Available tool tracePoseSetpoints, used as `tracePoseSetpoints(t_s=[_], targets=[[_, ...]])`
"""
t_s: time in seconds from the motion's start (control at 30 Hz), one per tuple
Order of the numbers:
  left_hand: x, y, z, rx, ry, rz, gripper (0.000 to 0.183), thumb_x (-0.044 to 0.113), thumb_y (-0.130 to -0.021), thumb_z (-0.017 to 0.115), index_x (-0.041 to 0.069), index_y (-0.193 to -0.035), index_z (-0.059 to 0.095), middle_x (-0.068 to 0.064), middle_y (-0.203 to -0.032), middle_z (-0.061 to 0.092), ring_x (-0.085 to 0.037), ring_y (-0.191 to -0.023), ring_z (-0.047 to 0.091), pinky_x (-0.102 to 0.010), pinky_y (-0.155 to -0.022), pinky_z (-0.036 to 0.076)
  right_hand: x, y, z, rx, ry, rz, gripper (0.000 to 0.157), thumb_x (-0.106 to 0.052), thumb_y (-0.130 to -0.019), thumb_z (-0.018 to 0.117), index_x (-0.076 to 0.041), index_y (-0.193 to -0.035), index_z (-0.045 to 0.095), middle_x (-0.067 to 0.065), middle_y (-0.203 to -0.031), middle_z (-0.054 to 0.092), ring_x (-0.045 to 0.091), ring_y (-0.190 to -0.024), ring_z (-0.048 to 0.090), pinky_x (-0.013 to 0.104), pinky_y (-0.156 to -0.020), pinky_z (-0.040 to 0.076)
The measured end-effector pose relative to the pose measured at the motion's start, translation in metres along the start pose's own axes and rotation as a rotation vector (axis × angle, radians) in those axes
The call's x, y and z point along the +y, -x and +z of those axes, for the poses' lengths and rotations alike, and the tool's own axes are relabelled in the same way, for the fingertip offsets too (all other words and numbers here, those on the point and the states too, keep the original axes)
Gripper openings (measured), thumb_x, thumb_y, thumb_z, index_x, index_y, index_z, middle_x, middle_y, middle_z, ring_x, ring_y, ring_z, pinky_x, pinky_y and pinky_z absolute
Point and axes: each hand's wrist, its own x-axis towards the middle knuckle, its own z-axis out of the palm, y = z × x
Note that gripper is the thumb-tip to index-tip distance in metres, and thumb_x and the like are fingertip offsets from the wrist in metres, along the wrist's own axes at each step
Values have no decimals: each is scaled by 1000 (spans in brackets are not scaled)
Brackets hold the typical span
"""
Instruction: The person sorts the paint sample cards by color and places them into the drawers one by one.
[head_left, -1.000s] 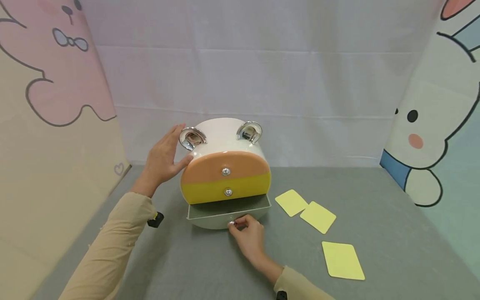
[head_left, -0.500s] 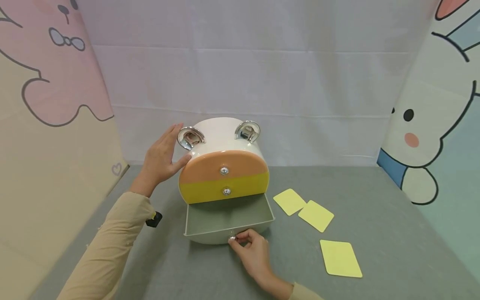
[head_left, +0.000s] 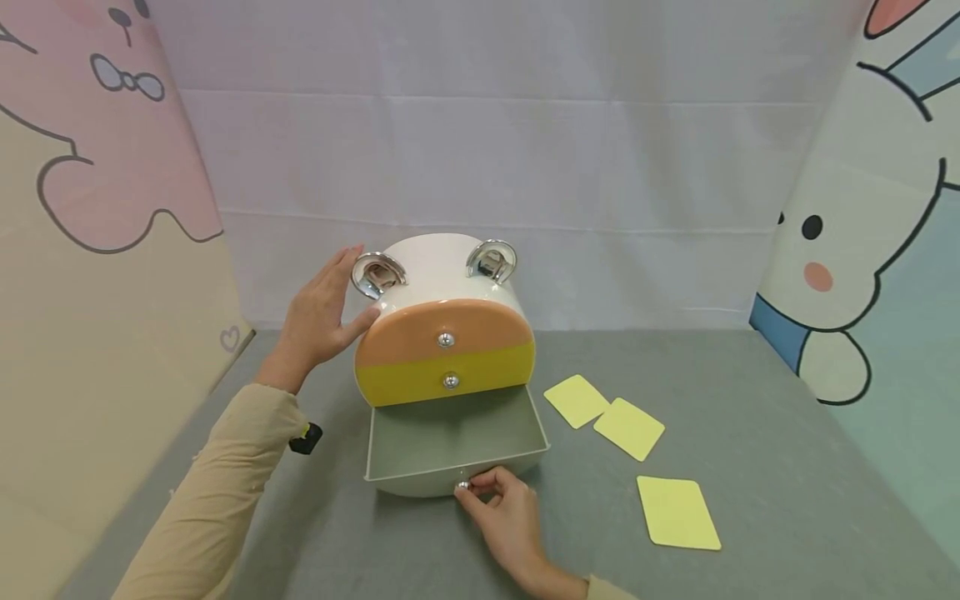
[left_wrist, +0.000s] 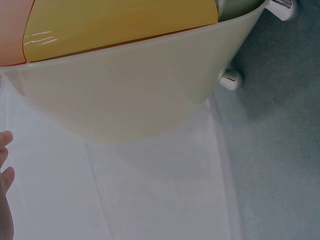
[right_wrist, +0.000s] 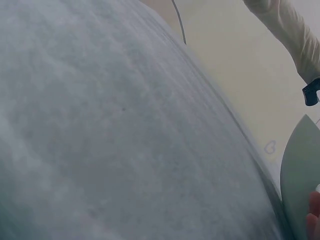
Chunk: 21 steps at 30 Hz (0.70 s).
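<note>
A small white drawer chest with two silver ear-shaped pieces on top stands mid-table. Its orange upper drawer and yellow middle drawer are closed. The grey-green bottom drawer is pulled far out, with nothing visible inside. My right hand pinches that drawer's silver knob between thumb and fingers. Against the chest's upper left side rests my left hand, fingers extended and thumb near the orange front's edge. The left wrist view shows the chest's pale side wall close up.
Right of the chest, three yellow square cards lie on the grey tabletop: two touching cards and a nearer card. A white cloth backdrop hangs behind, with cartoon-printed panels at both sides.
My right hand has drawn the bottom drawer out toward me, from slightly out to far out, mostly in the first half second. The left hand has kept its place on the chest.
</note>
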Motion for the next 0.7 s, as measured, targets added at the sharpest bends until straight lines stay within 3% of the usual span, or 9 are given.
tracePoseSetpoints(t_s=[0.47, 0.7], targets=[[0, 0, 1, -9, 10, -7, 85, 67, -85, 30, 6, -144, 23, -16, -141, 36, -30, -132, 30, -52, -100, 33, 4, 3, 1, 34, 76, -80, 18, -28, -72, 75, -14, -75, 65, -6, -70, 67, -4, -39, 43, 13, -36, 33], [0, 0, 1, -3, 15, -7, 86, 68, -85, 29, 6, -144, 24, -16, -141, 36, -30, -131, 31, -53, -99, 34, 6, 1, -3, 0, 96, -113, 18, -29, -75, 73, -13, -76, 64, -5, -72, 68, -4, -41, 45, 15, -37, 36]])
